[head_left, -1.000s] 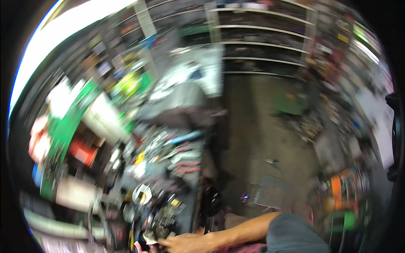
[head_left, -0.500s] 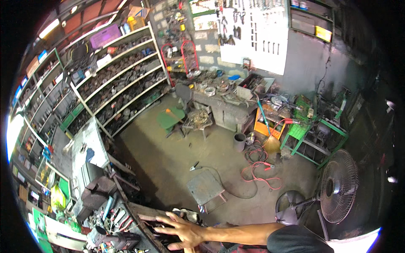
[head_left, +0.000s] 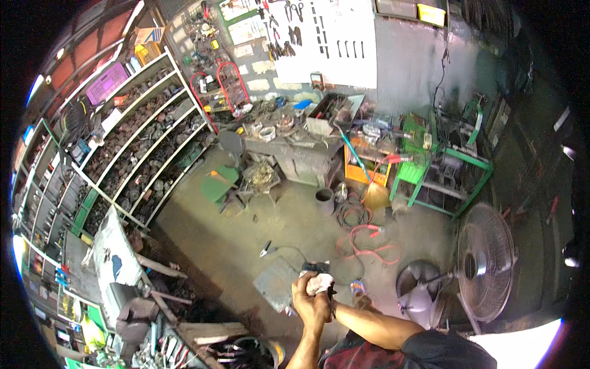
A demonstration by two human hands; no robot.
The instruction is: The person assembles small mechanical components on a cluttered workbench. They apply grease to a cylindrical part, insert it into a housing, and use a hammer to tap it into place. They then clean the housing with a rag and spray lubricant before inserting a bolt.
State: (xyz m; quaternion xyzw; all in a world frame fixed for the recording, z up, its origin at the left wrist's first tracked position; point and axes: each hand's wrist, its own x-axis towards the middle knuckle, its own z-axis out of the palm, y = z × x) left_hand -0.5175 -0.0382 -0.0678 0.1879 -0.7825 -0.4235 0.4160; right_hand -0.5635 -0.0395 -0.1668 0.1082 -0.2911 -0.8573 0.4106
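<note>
Low in the middle of the head view, my two hands come together around a crumpled white and dark bundle that looks like a rag [head_left: 319,283]. My left hand [head_left: 310,302] is closed on it, fingers curled along its left side. My right hand [head_left: 330,306] meets it from the right; most of its fingers are hidden behind the left hand and the bundle. A dark part [head_left: 316,267] sticks out at the top, too small to name. Below and beyond the hands, a low grey square stool [head_left: 274,286] stands on the floor.
A cluttered workbench [head_left: 166,344] lies at lower left, beside a round container [head_left: 270,350]. To the right stands a floor fan [head_left: 485,264]. Red cables [head_left: 362,249] coil on the floor. Further off are a green metal stand [head_left: 424,178], an orange crate [head_left: 366,174] and loaded shelves [head_left: 144,135].
My right hand, spread over the bench edge before, has drawn back to the right. My left hand has come into view, and both now meet at the rag. The view has shifted too.
</note>
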